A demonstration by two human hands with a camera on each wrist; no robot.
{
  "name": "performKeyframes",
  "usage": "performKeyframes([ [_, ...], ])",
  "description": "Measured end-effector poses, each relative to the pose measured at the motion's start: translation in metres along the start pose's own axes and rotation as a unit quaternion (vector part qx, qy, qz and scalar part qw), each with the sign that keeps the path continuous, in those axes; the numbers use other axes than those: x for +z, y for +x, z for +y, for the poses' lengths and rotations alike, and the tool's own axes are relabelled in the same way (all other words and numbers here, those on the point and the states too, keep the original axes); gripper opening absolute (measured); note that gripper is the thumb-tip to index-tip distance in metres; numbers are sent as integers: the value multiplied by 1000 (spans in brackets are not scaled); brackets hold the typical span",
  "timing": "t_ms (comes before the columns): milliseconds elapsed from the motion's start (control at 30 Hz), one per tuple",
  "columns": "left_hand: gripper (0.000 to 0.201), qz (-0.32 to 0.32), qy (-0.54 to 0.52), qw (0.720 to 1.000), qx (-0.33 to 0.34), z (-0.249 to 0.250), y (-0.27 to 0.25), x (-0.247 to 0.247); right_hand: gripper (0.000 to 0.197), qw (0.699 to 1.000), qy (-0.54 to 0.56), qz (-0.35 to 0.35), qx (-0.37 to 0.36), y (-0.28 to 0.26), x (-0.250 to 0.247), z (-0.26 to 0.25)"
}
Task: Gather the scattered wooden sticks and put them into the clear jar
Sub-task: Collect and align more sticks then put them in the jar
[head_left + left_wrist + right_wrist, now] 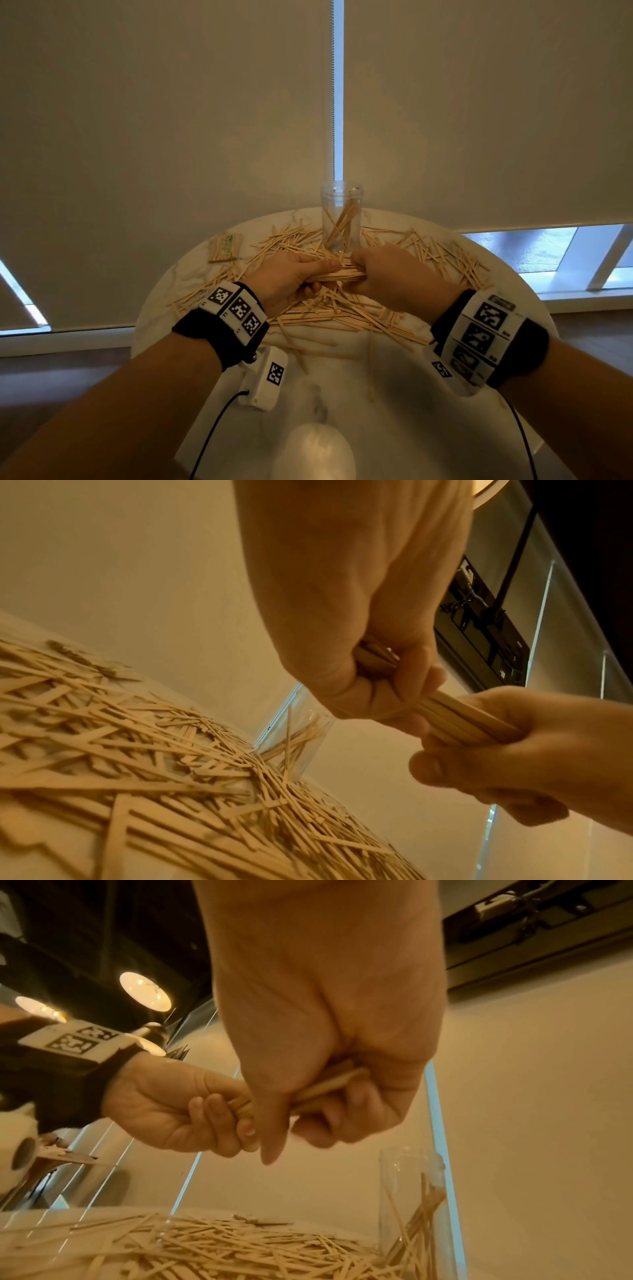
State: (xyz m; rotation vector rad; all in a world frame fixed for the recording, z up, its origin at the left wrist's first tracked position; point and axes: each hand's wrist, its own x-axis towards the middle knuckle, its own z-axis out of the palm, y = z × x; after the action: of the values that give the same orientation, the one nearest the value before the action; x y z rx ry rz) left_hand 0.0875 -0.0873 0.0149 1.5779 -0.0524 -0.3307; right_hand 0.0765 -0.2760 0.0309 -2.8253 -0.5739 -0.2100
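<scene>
We're holding one bundle of sticks (337,274) w/ two hands, just in front of the one clear jar (340,219). Left of the jar, a small neat stack of sticks (225,247) is lying apart. Our left hand (291,279) is curling its fingers round the bundle's left end; our right hand (394,274) is wrapping round the right end. Loose sticks (325,308) are lying all round the jar on the round table (342,394), too many to count. A few sticks are standing tilted inside the jar. The right wrist view is showing ceiling lamps (145,991), two at least, unseen from the head view. The head view alone is showing the tagged wristbands on both arms.
</scene>
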Motion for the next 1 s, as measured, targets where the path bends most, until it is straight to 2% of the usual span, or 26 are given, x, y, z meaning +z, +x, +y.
performKeyframes([
  [100,36,36,-24,999,6,3,0,0,20,999,-30,7,-8,1,-2,2],
  [167,51,101,-53,993,-22,5,3,-6,20,999,-43,10,-3,0,-3,5],
  [200,57,120,-65,990,-44,6,4,-8,19,999,-48,14,0,0,-2,6],
  [233,60,113,-73,989,-64,7,4,-8,18,998,-52,19,3,-1,-1,6],
  [333,55,24,-108,991,-77,8,-1,5,17,998,-62,22,7,2,3,1],
  [367,50,21,-106,992,-65,9,-1,10,17,997,-69,18,4,4,4,-2],
  [433,42,40,-115,992,-33,7,2,17,17,997,-77,6,-3,7,6,-4],
  [567,51,72,-148,986,-9,3,10,17,26,998,-54,-37,-25,7,8,-1],
  [633,42,77,-147,986,13,2,12,19,35,997,-69,-39,-17,7,8,1],
  [700,39,87,-136,987,22,5,13,23,37,995,-94,-30,0,8,6,5],
  [800,38,145,-114,983,13,13,18,26,31,992,-121,-6,25,11,3,12],
  [867,39,131,-42,991,-2,14,20,28,28,991,-128,-3,31,14,2,13],
  [933,40,95,78,992,-3,8,21,31,28,992,-121,-10,32,17,0,12],
  [1000,39,108,132,985,9,1,29,28,37,997,-72,-21,23,18,-5,13],
])
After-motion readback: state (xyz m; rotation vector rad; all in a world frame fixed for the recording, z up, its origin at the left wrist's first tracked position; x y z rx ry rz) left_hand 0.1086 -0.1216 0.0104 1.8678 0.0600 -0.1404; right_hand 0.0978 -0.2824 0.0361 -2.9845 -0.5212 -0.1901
